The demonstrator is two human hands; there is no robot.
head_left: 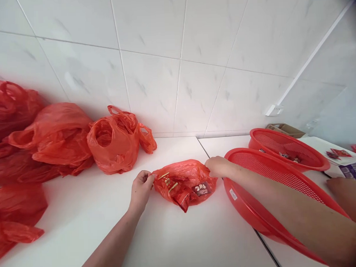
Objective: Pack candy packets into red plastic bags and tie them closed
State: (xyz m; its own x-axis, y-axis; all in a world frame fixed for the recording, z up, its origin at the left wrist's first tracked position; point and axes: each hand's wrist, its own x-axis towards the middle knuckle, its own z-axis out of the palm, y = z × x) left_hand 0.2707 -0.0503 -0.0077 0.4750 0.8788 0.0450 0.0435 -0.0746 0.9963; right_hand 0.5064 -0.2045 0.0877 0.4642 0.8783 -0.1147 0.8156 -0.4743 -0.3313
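A red plastic bag lies on the white table between my hands, its mouth spread wide. Inside it are several small packets, among them a dark red packet with white print and a shiny red packet at the front edge. My left hand pinches the bag's left edge between thumb and fingers. At the bag's right edge, my right hand has its fingers closed on the plastic. My right forearm reaches across a large red plastic basket.
Several filled red bags stand at the left along the tiled wall. Behind the near basket is a second red basket with a few packets in it. At the far right, another person's hand shows beside a purple box.
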